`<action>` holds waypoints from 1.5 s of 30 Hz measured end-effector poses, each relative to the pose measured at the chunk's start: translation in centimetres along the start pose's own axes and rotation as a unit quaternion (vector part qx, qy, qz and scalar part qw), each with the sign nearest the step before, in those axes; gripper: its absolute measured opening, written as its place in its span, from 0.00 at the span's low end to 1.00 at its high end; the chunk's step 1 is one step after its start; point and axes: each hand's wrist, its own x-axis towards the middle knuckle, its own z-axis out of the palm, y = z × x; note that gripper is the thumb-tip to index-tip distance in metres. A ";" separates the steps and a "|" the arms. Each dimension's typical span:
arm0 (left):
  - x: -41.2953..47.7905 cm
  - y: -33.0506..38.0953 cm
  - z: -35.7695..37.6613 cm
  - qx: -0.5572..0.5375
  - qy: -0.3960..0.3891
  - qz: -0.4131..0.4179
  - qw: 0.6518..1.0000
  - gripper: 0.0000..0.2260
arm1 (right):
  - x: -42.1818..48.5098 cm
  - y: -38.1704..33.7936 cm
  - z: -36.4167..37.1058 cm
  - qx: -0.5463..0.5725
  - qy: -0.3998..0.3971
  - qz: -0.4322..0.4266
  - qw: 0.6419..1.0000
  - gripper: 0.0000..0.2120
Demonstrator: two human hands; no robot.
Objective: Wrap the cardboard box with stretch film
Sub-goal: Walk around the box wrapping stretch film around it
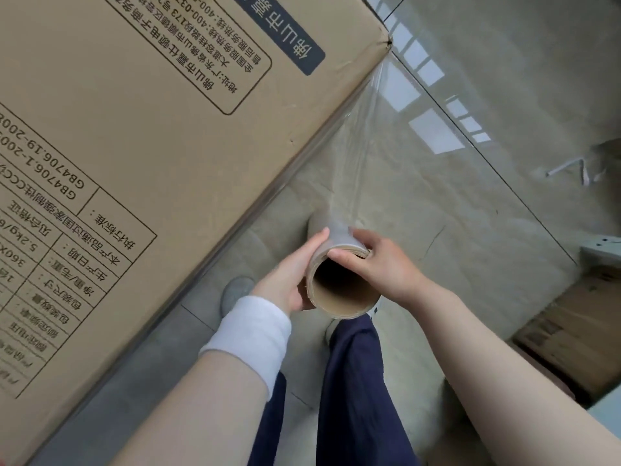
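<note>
A large brown cardboard box [134,146] with black printed text fills the left of the view. The stretch film roll [336,260], on a cardboard core whose open end faces me, is held upright between both hands. My left hand [289,277] lies along the roll's left side with fingers wrapped on it. On the right, my right hand [376,264] grips the roll, fingers curled over the core's rim. A clear sheet of film [363,146] stretches from the roll to the box's far corner.
The floor is glossy beige tile [470,213]. Another cardboard box [571,331] lies at the right edge. A white power strip [601,247] and a thin white bent piece [568,169] lie on the floor at the right. My legs and shoes [235,290] are below the roll.
</note>
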 end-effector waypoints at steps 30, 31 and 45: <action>-3.6 -2.8 -8.3 0.354 0.094 0.372 0.853 0.24 | -3.7 -0.2 13.4 0.368 0.065 0.022 0.927 0.49; -3.4 -3.1 -8.6 0.369 0.104 0.380 0.842 0.25 | -3.8 0.0 14.5 0.391 0.088 0.028 0.916 0.54; -5.3 -11.0 -11.7 0.145 0.168 0.357 0.907 0.18 | -3.5 -1.8 15.1 0.180 0.002 -0.053 0.982 0.29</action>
